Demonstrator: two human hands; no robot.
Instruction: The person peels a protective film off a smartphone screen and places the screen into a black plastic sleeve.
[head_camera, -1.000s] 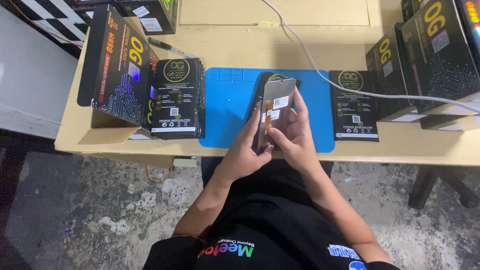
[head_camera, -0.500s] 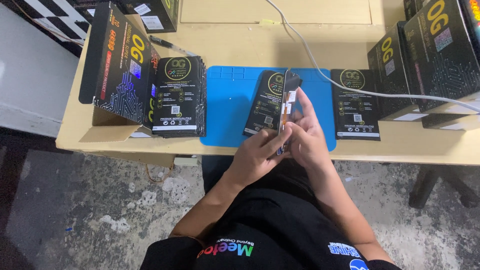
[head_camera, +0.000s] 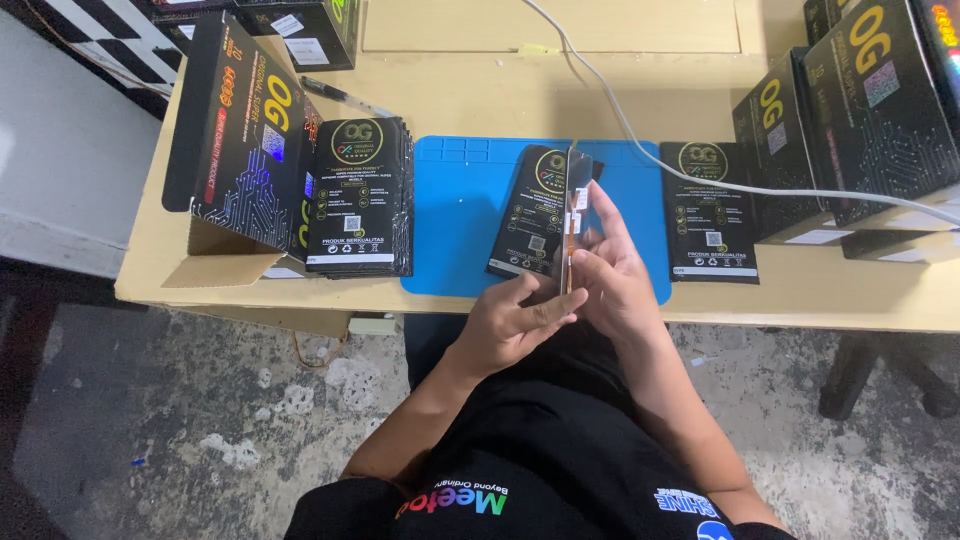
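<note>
Holding thin flat panel (head_camera: 570, 215) edge-on at frame centre, above blue mat (head_camera: 455, 215): left hand (head_camera: 515, 322) pinching lower edge, right hand (head_camera: 610, 275) gripping right side. Black packet (head_camera: 530, 210) on mat behind, packet stack (head_camera: 358, 195) further left.

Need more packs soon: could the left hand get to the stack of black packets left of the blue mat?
Probably yes. The stack of black packets sits beside the blue mat with bare table between, nothing blocking. But the left hand and right hand both hold the thin panel, so the left must let go first.
</note>
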